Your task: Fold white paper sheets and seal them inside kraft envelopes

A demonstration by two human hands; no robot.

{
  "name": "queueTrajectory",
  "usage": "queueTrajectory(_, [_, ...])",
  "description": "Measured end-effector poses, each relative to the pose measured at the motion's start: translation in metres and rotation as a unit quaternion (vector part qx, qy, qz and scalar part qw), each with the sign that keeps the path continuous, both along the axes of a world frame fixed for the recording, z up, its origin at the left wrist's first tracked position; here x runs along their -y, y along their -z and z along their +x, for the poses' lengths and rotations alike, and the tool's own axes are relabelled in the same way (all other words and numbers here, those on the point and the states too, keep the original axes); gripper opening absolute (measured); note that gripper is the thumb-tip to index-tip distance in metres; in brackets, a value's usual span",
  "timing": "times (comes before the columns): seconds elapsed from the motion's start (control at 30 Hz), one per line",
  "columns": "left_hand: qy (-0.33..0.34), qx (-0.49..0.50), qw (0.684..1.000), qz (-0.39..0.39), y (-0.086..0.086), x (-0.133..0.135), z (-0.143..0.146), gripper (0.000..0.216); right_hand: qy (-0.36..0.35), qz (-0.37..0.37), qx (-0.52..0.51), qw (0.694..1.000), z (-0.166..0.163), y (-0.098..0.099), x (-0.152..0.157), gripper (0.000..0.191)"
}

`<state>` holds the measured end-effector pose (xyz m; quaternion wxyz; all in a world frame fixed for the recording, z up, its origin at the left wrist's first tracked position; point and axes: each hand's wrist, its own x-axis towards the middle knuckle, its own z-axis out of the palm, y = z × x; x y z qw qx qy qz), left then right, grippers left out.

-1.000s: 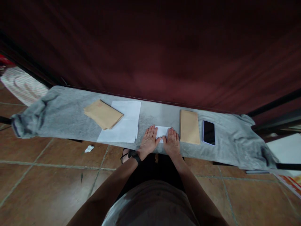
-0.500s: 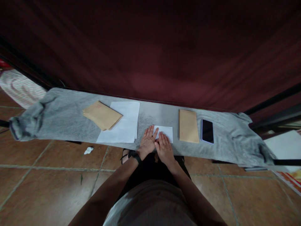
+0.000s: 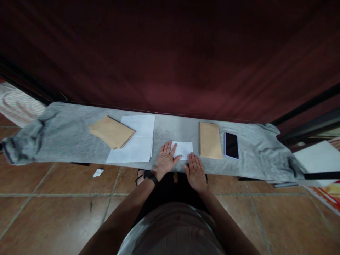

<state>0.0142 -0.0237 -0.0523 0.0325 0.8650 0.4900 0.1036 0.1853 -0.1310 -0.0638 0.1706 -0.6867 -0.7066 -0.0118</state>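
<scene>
A small folded white paper (image 3: 183, 149) lies on the grey cloth (image 3: 66, 138) that covers a long narrow bench. My left hand (image 3: 165, 160) rests flat on the paper's left edge, fingers stretched out. My right hand (image 3: 196, 171) lies flat and open just below the paper's right corner, fingertips at its near edge. A black band is on my left wrist. To the right of the paper sits a brown envelope (image 3: 210, 140), then a dark phone (image 3: 231, 145).
Left of my hands lie white sheets (image 3: 138, 141) with a stack of brown envelopes (image 3: 111, 131) on top. A dark red curtain (image 3: 170, 53) hangs behind the bench. A paper scrap (image 3: 98, 173) lies on the tiled floor. A white board (image 3: 318, 157) is at the right.
My right hand slid left across the folded paper, then back right and toward me off its lower corner. My left hand stayed on the paper's left edge.
</scene>
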Motion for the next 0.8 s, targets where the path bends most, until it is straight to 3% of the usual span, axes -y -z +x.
queueTrajectory(0.3, [0.005,0.0,1.0,0.004,0.0,0.0,-0.002,0.071,-0.107,-0.041,-0.053,0.992,-0.002,-0.018,-0.043,0.051])
queueTrajectory(0.5, [-0.005,0.0,1.0,0.007,0.001,0.0,0.0,0.071,-0.071,-0.031,-0.004,0.997,-0.004,-0.005,-0.067,0.05])
queueTrajectory(0.8, [-0.006,-0.004,1.0,0.002,0.0,-0.001,0.0,0.073,-0.028,-0.022,0.021,0.999,0.005,0.004,-0.075,0.054])
